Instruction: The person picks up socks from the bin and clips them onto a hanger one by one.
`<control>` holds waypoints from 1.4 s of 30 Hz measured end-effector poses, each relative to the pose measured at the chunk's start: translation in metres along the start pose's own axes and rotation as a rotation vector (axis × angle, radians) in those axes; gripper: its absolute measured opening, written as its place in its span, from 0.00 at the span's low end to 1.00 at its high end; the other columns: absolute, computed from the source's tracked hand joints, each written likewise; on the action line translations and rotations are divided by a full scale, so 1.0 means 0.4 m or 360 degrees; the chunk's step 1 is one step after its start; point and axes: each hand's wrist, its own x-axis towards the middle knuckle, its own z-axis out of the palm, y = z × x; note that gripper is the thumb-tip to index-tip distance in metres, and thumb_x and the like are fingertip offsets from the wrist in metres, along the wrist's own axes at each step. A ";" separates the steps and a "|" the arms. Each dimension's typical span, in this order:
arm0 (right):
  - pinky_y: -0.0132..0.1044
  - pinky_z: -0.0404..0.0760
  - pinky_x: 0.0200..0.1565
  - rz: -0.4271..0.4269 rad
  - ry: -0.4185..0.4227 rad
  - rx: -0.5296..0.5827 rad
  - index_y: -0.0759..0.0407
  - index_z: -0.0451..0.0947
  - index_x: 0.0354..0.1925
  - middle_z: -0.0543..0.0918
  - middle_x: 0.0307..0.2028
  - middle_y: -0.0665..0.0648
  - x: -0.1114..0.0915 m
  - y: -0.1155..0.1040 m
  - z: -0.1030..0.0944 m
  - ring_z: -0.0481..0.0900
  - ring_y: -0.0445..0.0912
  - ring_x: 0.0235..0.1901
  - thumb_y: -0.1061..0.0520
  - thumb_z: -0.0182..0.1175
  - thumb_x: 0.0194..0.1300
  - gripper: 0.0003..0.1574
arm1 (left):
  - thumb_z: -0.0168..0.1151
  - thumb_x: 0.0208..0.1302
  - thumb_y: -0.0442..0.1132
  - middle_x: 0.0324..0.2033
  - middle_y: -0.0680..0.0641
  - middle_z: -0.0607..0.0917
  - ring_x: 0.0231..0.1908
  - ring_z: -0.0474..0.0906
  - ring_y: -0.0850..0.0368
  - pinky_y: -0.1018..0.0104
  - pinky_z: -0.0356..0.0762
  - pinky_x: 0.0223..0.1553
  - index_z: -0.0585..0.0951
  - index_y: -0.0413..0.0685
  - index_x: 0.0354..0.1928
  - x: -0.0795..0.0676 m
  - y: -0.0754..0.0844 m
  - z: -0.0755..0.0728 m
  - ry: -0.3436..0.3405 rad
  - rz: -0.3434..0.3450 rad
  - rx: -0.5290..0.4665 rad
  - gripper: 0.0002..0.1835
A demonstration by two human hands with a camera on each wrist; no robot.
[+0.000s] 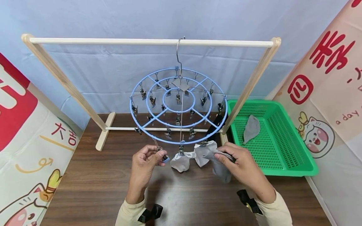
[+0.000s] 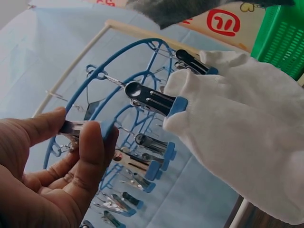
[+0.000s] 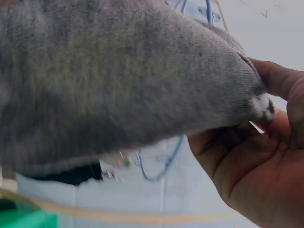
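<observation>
A round blue clip hanger (image 1: 178, 105) hangs by its metal hook from a white rail. My left hand (image 1: 147, 161) pinches one of its metal clips (image 1: 163, 156), with blue tips, at the near left rim. Between thumb and fingers of my right hand (image 1: 240, 160) is the end of a grey sock (image 1: 222, 169); it fills much of the right wrist view. Two white socks (image 1: 181, 162) hang from clips at the near rim, one partly behind the grey sock. A black sock (image 1: 215, 124) hangs farther right on the rim.
A green basket (image 1: 305, 166) stands on the right, with another grey sock (image 1: 251, 128) inside. The wooden rack (image 1: 66, 84) spans the table's back, its foot (image 1: 105, 131) at the left. Several bare clips (image 1: 152, 101) dangle from the hanger's rings. Wooden table (image 1: 93, 185) lies below.
</observation>
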 end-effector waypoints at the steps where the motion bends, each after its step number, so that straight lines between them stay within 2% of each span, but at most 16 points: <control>1: 0.27 0.70 0.25 -0.0003 0.0002 0.0030 0.51 0.81 0.33 0.76 0.28 0.41 0.001 -0.001 0.011 0.70 0.36 0.25 0.66 0.65 0.60 0.10 | 0.62 0.61 0.24 0.30 0.45 0.86 0.28 0.83 0.57 0.65 0.82 0.26 0.73 0.22 0.39 0.000 0.001 0.001 -0.0008 0.0002 -0.0002 0.10; 8: 0.29 0.69 0.23 0.0074 -0.0059 0.0172 0.48 0.77 0.29 0.72 0.25 0.42 -0.001 -0.009 0.074 0.68 0.36 0.23 0.66 0.64 0.61 0.12 | 0.62 0.64 0.28 0.30 0.46 0.87 0.23 0.79 0.61 0.69 0.78 0.19 0.71 0.23 0.37 -0.005 0.003 0.011 -0.0085 -0.0005 0.0061 0.12; 15: 0.30 0.70 0.26 0.0010 -0.0117 0.0213 0.49 0.77 0.31 0.73 0.26 0.41 -0.001 -0.006 0.101 0.69 0.36 0.25 0.66 0.65 0.60 0.12 | 0.60 0.63 0.26 0.30 0.48 0.87 0.21 0.78 0.62 0.72 0.76 0.19 0.70 0.24 0.35 -0.008 0.001 0.022 -0.0107 0.0052 0.0038 0.09; 19: 0.30 0.71 0.26 0.0048 -0.0158 0.0257 0.49 0.78 0.31 0.75 0.26 0.40 -0.003 -0.007 0.112 0.69 0.35 0.25 0.65 0.66 0.59 0.11 | 0.60 0.63 0.26 0.30 0.45 0.87 0.23 0.80 0.60 0.72 0.75 0.20 0.70 0.25 0.34 -0.007 0.002 0.027 -0.0128 0.0098 0.0026 0.09; 25: 0.30 0.73 0.28 0.0088 -0.0246 0.0313 0.50 0.80 0.31 0.78 0.27 0.41 -0.005 -0.009 0.133 0.71 0.35 0.26 0.63 0.66 0.61 0.07 | 0.61 0.62 0.25 0.31 0.40 0.86 0.28 0.83 0.59 0.71 0.75 0.23 0.72 0.26 0.33 -0.007 0.002 0.033 -0.0191 0.0215 0.0000 0.07; 34: 0.31 0.73 0.29 0.0091 -0.0254 0.0369 0.52 0.81 0.31 0.80 0.28 0.43 0.000 -0.008 0.158 0.71 0.36 0.27 0.62 0.65 0.62 0.05 | 0.60 0.63 0.24 0.28 0.37 0.84 0.29 0.82 0.59 0.74 0.73 0.24 0.71 0.25 0.30 -0.006 -0.011 0.046 -0.0216 0.0465 -0.0137 0.08; 38: 0.31 0.73 0.29 0.0097 -0.0243 0.0390 0.52 0.81 0.31 0.79 0.28 0.43 0.001 -0.008 0.176 0.71 0.36 0.28 0.62 0.64 0.63 0.05 | 0.59 0.63 0.24 0.27 0.33 0.83 0.27 0.82 0.61 0.73 0.71 0.22 0.71 0.25 0.29 -0.006 -0.016 0.053 -0.0205 0.0509 -0.0135 0.08; 42: 0.31 0.73 0.29 0.0094 -0.0207 0.0365 0.53 0.81 0.31 0.80 0.28 0.44 0.001 -0.008 0.190 0.71 0.36 0.28 0.62 0.64 0.62 0.05 | 0.58 0.63 0.24 0.26 0.35 0.84 0.26 0.81 0.62 0.73 0.70 0.20 0.71 0.26 0.28 -0.007 -0.018 0.056 -0.0184 0.0498 -0.0117 0.09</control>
